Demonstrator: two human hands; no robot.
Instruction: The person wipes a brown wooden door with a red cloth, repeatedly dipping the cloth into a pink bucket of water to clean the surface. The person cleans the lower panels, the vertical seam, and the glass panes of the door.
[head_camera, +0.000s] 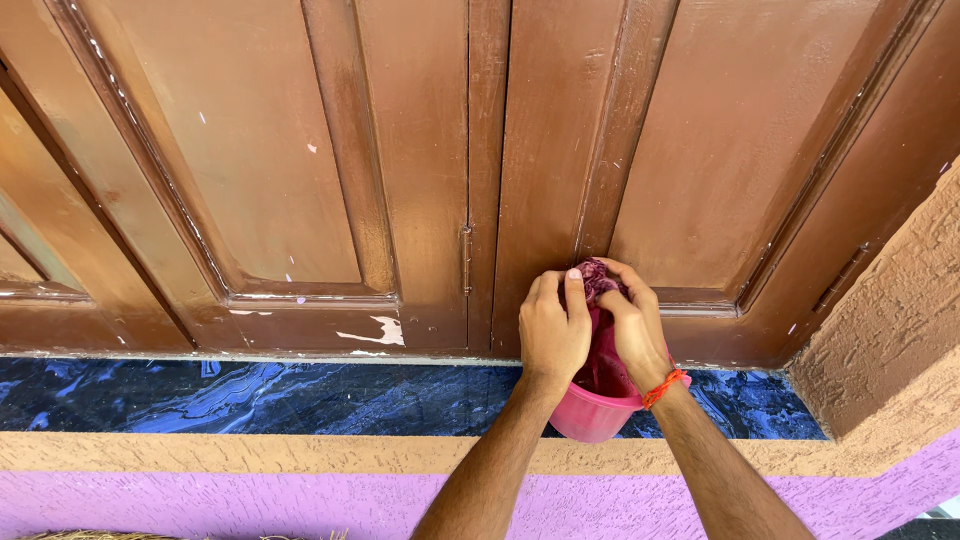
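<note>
Both my hands are closed around a wet dark-red cloth (596, 276), held bunched above a pink plastic bucket (592, 408). My left hand (552, 328) grips the cloth from the left, my right hand (632, 322) from the right, with an orange thread around its wrist. The bucket stands on a dark blue marbled sill (300, 396), right in front of the brown wooden shutters (420, 150). My hands and forearms hide most of the bucket's inside.
The shutters have framed panels with chipped paint near the bottom (378, 332). A rough brown plaster wall (890, 320) rises at the right. Below the sill run a tan plaster band (250, 453) and a purple textured wall (250, 505).
</note>
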